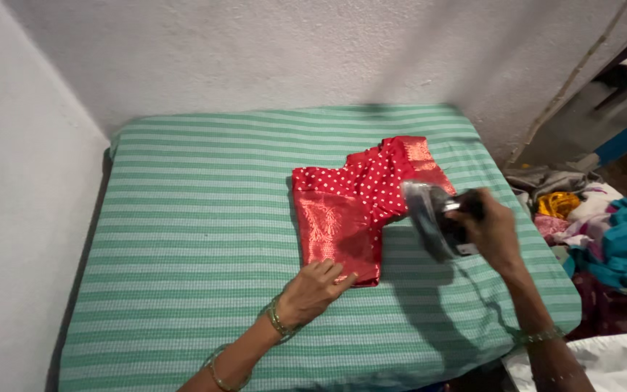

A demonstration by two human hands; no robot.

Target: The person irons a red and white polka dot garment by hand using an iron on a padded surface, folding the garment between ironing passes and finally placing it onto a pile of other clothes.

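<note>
Ironing step: left hand (pixel 317 289) flat, fingers spread, pinning near edge of folded red blouse (pixel 361 207) mid striped bed (pixel 183 239). Right hand (pixel 491 232) wrapped around iron (pixel 433 218), tilted up at blouse's right edge. Next likely needs lowering the soleplate flat.

- The left hand (pixel 312 290) is showing bare fingers, with no ring that I can make out.
- The left wrist is wearing thin bangles (pixel 277 319), gold and green in colour.
- A second gold bangle (pixel 217 372) is sitting further up the left forearm.
- The right hand (pixel 493 234) is wearing a thin bangle (pixel 542 336) at its wrist.
- Both forearms are showing no sleeves.
</note>
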